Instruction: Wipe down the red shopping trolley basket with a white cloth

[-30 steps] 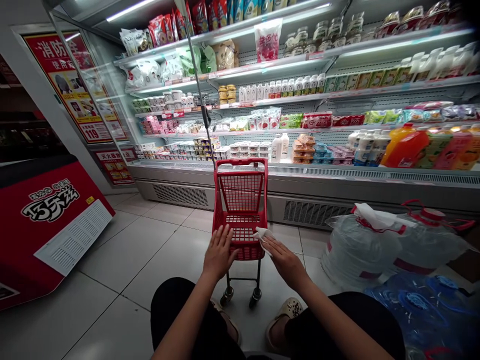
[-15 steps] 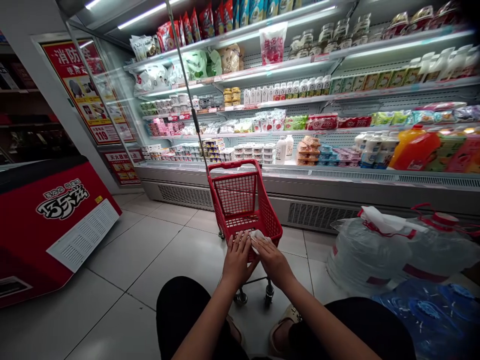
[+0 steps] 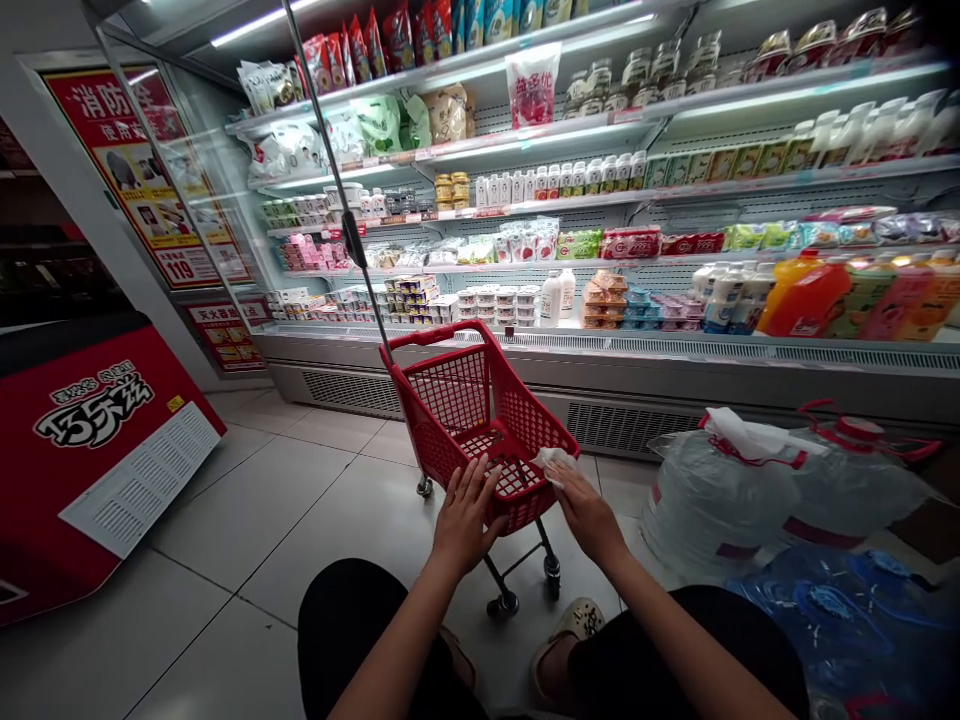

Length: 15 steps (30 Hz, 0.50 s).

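A small red mesh shopping cart (image 3: 457,400) with a tall metal pole (image 3: 330,170) stands on the tiled floor in front of my knees. It is turned at an angle, its near corner toward me. My left hand (image 3: 465,515) rests with fingers spread on the cart's near rim. My right hand (image 3: 585,505) presses a crumpled white wipe (image 3: 553,462) against the cart's right rim, fingers closed over it.
A lit chilled display (image 3: 600,220) with dairy packs and bottles runs across the back. A red freezer chest (image 3: 97,440) stands at the left. Large plastic water jugs (image 3: 720,500) sit on the floor at the right, one with a white cloth on top.
The cart has swung round, its far end going left and its near right corner coming toward me. My right hand with the wipe moved right along the rim; the left hand stayed on the near edge.
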Motion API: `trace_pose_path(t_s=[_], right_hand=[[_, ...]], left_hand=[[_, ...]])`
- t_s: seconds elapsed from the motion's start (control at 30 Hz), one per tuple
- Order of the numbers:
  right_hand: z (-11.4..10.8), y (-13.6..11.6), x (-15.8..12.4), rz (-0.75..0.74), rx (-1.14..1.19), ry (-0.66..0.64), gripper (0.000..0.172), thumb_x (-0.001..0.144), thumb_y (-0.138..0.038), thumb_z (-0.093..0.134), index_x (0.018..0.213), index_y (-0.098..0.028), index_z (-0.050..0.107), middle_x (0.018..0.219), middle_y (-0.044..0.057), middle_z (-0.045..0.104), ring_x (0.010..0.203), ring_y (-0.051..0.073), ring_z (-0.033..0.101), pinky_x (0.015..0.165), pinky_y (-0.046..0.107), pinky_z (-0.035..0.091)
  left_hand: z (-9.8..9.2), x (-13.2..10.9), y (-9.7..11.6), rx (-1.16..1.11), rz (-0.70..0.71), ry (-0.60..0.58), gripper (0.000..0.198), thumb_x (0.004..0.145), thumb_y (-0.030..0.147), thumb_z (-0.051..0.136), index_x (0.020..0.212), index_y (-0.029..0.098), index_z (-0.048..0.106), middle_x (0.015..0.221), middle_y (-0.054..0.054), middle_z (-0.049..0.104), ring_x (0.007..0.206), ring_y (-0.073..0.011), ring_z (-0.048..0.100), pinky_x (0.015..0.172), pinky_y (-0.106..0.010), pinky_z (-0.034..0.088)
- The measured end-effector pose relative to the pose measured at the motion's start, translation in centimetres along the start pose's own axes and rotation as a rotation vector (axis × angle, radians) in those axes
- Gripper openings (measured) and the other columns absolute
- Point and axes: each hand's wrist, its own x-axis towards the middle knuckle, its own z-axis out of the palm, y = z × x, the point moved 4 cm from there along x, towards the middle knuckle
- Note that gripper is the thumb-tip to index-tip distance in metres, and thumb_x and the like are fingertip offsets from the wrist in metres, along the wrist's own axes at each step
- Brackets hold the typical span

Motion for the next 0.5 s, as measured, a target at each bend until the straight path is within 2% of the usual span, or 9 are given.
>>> trace_pose_path(t_s=[0.13, 0.23, 0.33, 0.4, 0.5], right_hand=[[1.6, -4.7, -1.5, -0.125, 0.03, -0.052, 0.057, 0.108, -0.019, 0.039, 0.163, -0.034, 0.036, 0.159, 0.003, 0.053, 0.151, 0.023, 0.044, 0.12, 0.05, 0.048], [2.0, -6.4, -2.4, -0.186, 0.014, -0.055, 0.062, 0.106, -0.014, 0.04, 0.165, -0.032, 0.032, 0.161, 0.004, 0.05, 0.151, 0.024, 0.043, 0.119, 0.05, 0.049], [1.4, -5.2, -2.5, -0.237, 0.0, -0.064, 0.064, 0.105, -0.011, 0.04, 0.164, -0.032, 0.032, 0.161, 0.003, 0.05, 0.151, 0.023, 0.043, 0.12, 0.05, 0.047], [0.4, -2.9, -2.1, -0.232, -0.008, -0.065, 0.063, 0.105, -0.011, 0.039, 0.163, -0.033, 0.034, 0.16, 0.003, 0.051, 0.151, 0.022, 0.044, 0.121, 0.051, 0.047], [-1.3, 1.2, -1.0, -0.121, -0.013, -0.029, 0.055, 0.107, -0.017, 0.04, 0.16, -0.034, 0.042, 0.156, 0.002, 0.056, 0.149, 0.022, 0.046, 0.121, 0.053, 0.047]], left_hand=[[0.6, 0.3, 2.3, -0.021, -0.026, 0.0, 0.088, 0.099, 0.04, 0.061, 0.17, 0.029, 0.009, 0.175, -0.008, 0.02, 0.161, -0.029, 0.024, 0.13, -0.053, 0.022], [0.7, 0.2, 2.7, -0.005, -0.027, 0.002, 0.09, 0.099, 0.041, 0.061, 0.17, 0.026, 0.007, 0.175, -0.008, 0.02, 0.161, -0.0286, 0.022, 0.13, -0.052, 0.022], [0.5, 0.1, 2.3, 0.016, 0.011, -0.012, 0.085, 0.103, 0.039, 0.055, 0.17, 0.025, 0.005, 0.175, -0.005, 0.022, 0.161, -0.0252, 0.022, 0.132, -0.05, 0.017], [0.2, 0.2, 1.9, 0.017, 0.058, -0.026, 0.08, 0.105, 0.037, 0.049, 0.17, 0.025, 0.004, 0.174, -0.003, 0.025, 0.161, -0.0225, 0.024, 0.133, -0.048, 0.013], [-0.1, 0.3, 1.7, 0.016, 0.115, -0.042, 0.076, 0.106, 0.037, 0.046, 0.17, 0.025, 0.005, 0.173, -0.001, 0.026, 0.16, -0.0215, 0.024, 0.133, -0.046, 0.011]])
